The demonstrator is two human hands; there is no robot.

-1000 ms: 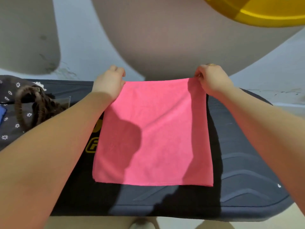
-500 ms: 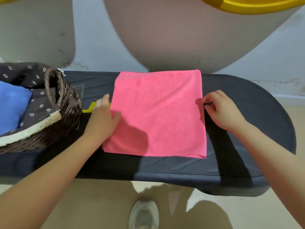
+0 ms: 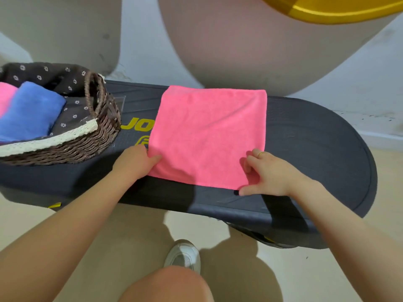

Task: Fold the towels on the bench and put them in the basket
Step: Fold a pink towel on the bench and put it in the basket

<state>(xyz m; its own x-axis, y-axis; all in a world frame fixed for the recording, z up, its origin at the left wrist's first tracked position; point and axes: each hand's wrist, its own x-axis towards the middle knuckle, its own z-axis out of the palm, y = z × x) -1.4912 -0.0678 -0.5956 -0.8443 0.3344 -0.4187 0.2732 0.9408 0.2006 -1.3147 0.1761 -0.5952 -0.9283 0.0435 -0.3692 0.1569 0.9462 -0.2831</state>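
The pink towel [image 3: 209,136] lies spread flat on the dark bench [image 3: 316,149], its far edge at the bench's back rim and its near edge close to me. It looks like a square with no fold put into it yet, though I cannot tell whether it is one layer or already doubled.

My left hand [image 3: 135,160] is at the near left corner, thumb lying on top of the cloth and the fingers tucked at or under the edge, so I judge it is pinching that corner. My right hand [image 3: 268,173] is at the near right corner, curled fingers on top of the cloth and the thumb stretched along the near hem; it seems to be taking hold of the corner, but I cannot see whether the cloth is truly caught between thumb and fingers.

To my left the wicker basket [image 3: 91,140] stands on the same bench, just beside the towel but not touching it. Inside it a folded blue towel [image 3: 28,112] and a strip of another pink towel [image 3: 6,97] already lie side by side.

So at least two towels are done. This one has its folding and its trip to the basket left. I see no other towels waiting on the bench.
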